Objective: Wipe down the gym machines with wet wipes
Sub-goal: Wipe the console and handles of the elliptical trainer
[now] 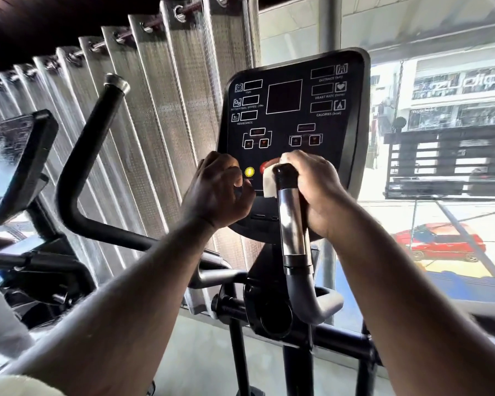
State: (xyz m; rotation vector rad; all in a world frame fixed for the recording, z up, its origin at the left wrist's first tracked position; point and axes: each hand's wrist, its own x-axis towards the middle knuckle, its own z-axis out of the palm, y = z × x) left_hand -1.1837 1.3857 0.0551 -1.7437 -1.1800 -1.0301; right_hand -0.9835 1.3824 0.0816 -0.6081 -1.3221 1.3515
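Observation:
The exercise machine's black console (292, 110) stands straight ahead, its screens dark. In front of it rises the right handle (293, 224), chrome in the middle with a black tip. My right hand (317, 192) wraps a white wet wipe (269, 181) around that tip, and the wipe shows at the left of my fingers. My left hand (217, 192) is curled in a fist just left of it, below the console's yellow button (249, 172). It closes round a dark grip that is mostly hidden by the fingers.
A long black swing arm (83, 167) curves up at the left. A second machine's console (15, 164) sits at the far left. Pleated curtains (155, 110) hang behind. A window at the right looks onto a street with a red car (437, 241).

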